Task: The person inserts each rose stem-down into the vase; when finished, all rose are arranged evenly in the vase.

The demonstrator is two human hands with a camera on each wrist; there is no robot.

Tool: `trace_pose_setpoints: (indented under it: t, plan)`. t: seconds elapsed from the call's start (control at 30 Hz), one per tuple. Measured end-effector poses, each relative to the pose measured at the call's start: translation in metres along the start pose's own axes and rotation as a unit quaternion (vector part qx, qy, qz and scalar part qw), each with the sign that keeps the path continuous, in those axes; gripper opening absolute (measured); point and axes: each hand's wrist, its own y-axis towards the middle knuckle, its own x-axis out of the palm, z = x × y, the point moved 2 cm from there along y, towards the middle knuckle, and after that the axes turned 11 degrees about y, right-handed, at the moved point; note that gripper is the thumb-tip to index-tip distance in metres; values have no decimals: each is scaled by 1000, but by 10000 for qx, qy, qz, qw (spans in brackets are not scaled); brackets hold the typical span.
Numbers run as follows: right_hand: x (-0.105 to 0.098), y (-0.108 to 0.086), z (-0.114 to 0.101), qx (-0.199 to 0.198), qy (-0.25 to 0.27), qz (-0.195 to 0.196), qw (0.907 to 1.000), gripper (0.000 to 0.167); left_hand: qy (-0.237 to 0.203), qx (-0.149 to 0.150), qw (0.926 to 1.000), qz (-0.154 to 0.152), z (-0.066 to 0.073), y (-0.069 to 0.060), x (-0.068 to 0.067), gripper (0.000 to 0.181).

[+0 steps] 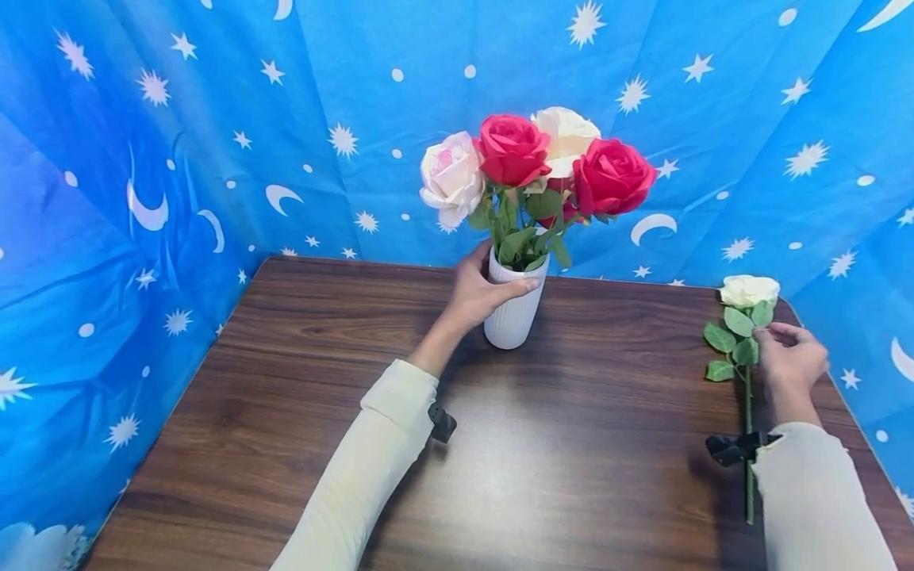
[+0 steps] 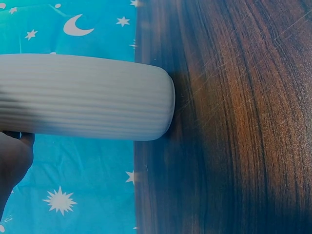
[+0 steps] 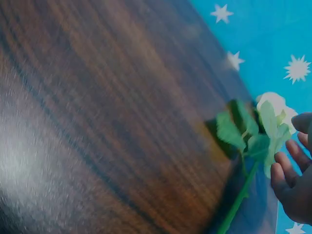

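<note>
My left hand (image 1: pixel 480 289) grips a white ribbed vase (image 1: pixel 512 317) near its rim, thumb across the front. The vase stands upright, and its lower body (image 2: pixel 107 97) fills much of the left wrist view. In it are red roses (image 1: pixel 512 149), a pale pink rose (image 1: pixel 453 176) and a cream rose (image 1: pixel 567 139) with green leaves. A single white rose (image 1: pixel 748 291) lies at the table's right side, its long green stem toward me. Beside its leaves is my right hand (image 1: pixel 793 361), fingertips at the foliage. In the right wrist view, the thumb and fingers (image 3: pixel 287 168) stand apart.
The dark wood-grain table (image 1: pixel 343 381) has its back edge just behind the vase. Blue cloth (image 1: pixel 400 103) with white stars and moons hangs behind and along both sides. A black wrist camera (image 1: pixel 735 449) overhangs the rose's stem.
</note>
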Motion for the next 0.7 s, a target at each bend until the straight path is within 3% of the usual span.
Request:
trace_pose_setpoints:
  t: [0.03,0.07,0.17,0.23,0.43,0.7]
  plan:
    - [0,1,3,4,-282,-106,9995,10,-6,11,10000,-3,0,0,0,68]
    - [-1,2,5,-18,-551,-220,9982,9,-11,19,10000,-10,0,0,1,68]
    - [-2,2,9,-126,-1289,-501,9903,49,-3,30,10000,-25,1,0,2,69]
    - [-3,1,9,-207,-1735,-675,9823,62,1,33,10000,-28,1,0,2,70]
    - [-6,-3,6,-355,-2521,-997,9619,58,-40,19,10000,1,1,-1,1,70]
    - [-9,-1,2,-153,-2891,-1227,9493,58,51,15,10000,9,2,0,0,70]
